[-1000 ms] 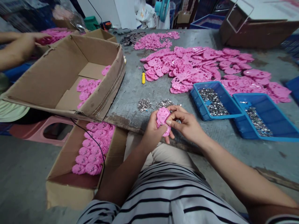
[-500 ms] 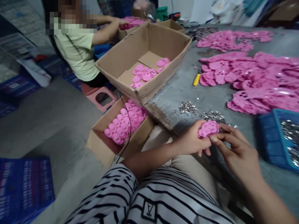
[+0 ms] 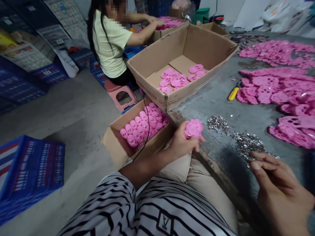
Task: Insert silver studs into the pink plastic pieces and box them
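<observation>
Left fingers [image 3: 194, 143] clamp a pink piece [image 3: 194, 127], right fingers [image 3: 261, 175] together near silver bits [image 3: 249, 143]

dim, soft shadows, slight blur, stretched edges

the grey desk [image 3: 209, 102] at right carries pink pieces [image 3: 264, 93], a yellow-handled tool [image 3: 233, 94], metal-part heaps [image 3: 248, 142] and, upper centre, a cardboard box [image 3: 209, 41].
</observation>
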Action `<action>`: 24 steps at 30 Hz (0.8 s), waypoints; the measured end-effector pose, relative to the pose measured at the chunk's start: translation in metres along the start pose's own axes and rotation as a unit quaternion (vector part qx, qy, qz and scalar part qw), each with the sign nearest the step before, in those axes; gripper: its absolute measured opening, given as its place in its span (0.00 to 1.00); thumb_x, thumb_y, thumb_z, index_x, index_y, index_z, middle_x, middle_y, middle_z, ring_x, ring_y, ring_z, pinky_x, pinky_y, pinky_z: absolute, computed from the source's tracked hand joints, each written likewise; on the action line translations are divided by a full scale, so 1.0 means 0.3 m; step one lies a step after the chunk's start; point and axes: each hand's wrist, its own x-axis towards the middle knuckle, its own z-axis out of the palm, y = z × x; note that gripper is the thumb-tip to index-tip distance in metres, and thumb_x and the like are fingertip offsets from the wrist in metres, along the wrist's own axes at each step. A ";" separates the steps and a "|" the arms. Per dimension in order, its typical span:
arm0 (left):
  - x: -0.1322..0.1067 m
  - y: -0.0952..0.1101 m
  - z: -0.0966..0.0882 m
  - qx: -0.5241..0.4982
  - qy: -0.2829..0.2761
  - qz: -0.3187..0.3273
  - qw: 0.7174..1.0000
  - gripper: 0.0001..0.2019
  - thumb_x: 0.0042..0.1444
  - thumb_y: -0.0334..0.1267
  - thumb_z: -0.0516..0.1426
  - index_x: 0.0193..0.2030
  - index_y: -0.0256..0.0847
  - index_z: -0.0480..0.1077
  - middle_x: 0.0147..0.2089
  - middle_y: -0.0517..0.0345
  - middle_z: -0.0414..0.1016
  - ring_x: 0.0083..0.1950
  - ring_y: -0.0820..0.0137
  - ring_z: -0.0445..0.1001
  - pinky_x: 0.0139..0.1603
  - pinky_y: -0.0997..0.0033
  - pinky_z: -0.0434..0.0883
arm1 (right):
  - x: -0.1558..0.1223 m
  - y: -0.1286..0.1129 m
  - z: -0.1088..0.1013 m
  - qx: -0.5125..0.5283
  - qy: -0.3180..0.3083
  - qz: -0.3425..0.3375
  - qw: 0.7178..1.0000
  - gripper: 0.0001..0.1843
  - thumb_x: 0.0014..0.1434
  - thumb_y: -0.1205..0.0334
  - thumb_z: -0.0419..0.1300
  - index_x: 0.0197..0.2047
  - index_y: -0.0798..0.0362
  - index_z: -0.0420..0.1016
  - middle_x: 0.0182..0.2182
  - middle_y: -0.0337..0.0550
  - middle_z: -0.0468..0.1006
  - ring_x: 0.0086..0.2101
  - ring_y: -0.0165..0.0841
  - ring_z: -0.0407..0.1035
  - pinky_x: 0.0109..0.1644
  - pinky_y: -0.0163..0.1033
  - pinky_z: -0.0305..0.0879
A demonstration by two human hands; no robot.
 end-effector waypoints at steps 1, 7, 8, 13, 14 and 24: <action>0.011 -0.001 -0.034 -0.012 0.049 0.018 0.999 0.25 0.41 0.30 0.53 0.49 0.41 0.55 0.28 0.67 0.73 0.15 0.78 0.65 0.13 0.81 0.55 | -0.003 0.006 0.000 -0.001 -0.010 0.007 1.000 0.08 0.53 0.51 0.64 0.27 0.43 0.76 0.39 0.48 0.79 0.42 0.47 0.73 0.51 0.59 0.65; 0.120 -0.069 -0.281 0.031 0.306 -0.043 0.951 0.09 0.57 0.29 0.46 0.45 0.41 0.56 0.34 0.63 0.72 0.23 0.78 0.70 0.19 0.80 0.61 | -0.014 0.030 -0.002 -0.022 -0.060 0.038 0.997 0.07 0.51 0.50 0.64 0.26 0.42 0.76 0.34 0.47 0.80 0.37 0.46 0.75 0.44 0.56 0.69; 0.140 -0.083 -0.324 0.041 0.318 -0.064 0.945 0.09 0.59 0.28 0.45 0.46 0.40 0.57 0.35 0.61 0.72 0.24 0.78 0.70 0.20 0.79 0.62 | -0.015 0.036 -0.001 -0.026 -0.063 0.044 0.997 0.06 0.50 0.51 0.64 0.26 0.42 0.76 0.34 0.46 0.80 0.36 0.46 0.75 0.44 0.55 0.69; 0.222 -0.134 -0.494 0.109 0.348 -0.155 0.918 0.14 0.62 0.38 0.55 0.53 0.36 0.66 0.48 0.51 0.72 0.41 0.70 0.74 0.38 0.66 0.75 | -0.030 0.067 0.016 -0.030 -0.059 0.075 0.995 0.11 0.46 0.47 0.62 0.25 0.44 0.76 0.32 0.44 0.80 0.36 0.45 0.75 0.47 0.54 0.69; 0.233 -0.142 -0.516 0.124 0.350 -0.169 0.913 0.16 0.62 0.41 0.56 0.54 0.37 0.67 0.51 0.50 0.72 0.45 0.67 0.74 0.43 0.62 0.75 | -0.034 0.070 0.020 -0.030 -0.056 0.086 0.994 0.12 0.46 0.46 0.62 0.26 0.45 0.77 0.32 0.44 0.80 0.36 0.45 0.74 0.48 0.55 0.69; 0.276 -0.249 -0.586 0.263 0.296 -0.248 0.884 0.18 0.62 0.43 0.56 0.56 0.37 0.67 0.55 0.48 0.71 0.51 0.63 0.73 0.50 0.55 0.74 | -0.034 0.068 0.018 -0.023 -0.046 0.151 0.987 0.11 0.42 0.48 0.62 0.25 0.45 0.76 0.33 0.43 0.79 0.37 0.45 0.74 0.51 0.54 0.68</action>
